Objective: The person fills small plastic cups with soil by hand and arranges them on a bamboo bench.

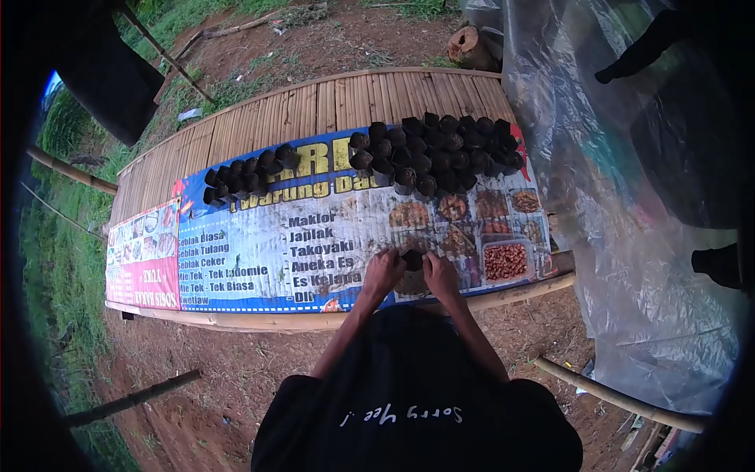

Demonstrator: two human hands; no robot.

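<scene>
At the near edge of the bamboo table, my left hand (385,271) and my right hand (440,275) grip a small black planting bag (412,259) from its two sides. Fingers of both hands close on its rim, and its inside looks dark. To the right of my right hand is a squarish tub of reddish-brown seeds or nuts (506,261). Beyond my hands stands a large cluster of black planting bags (440,157), packed close together and filled with dark soil. A smaller group of such bags (244,175) stands farther left.
A printed menu banner (236,259) with soil smears covers much of the bamboo table (314,106). Clear plastic sheeting (582,197) hangs at the right. Bamboo poles (621,393) stick out near the ground, and a cut log (469,49) lies behind the table.
</scene>
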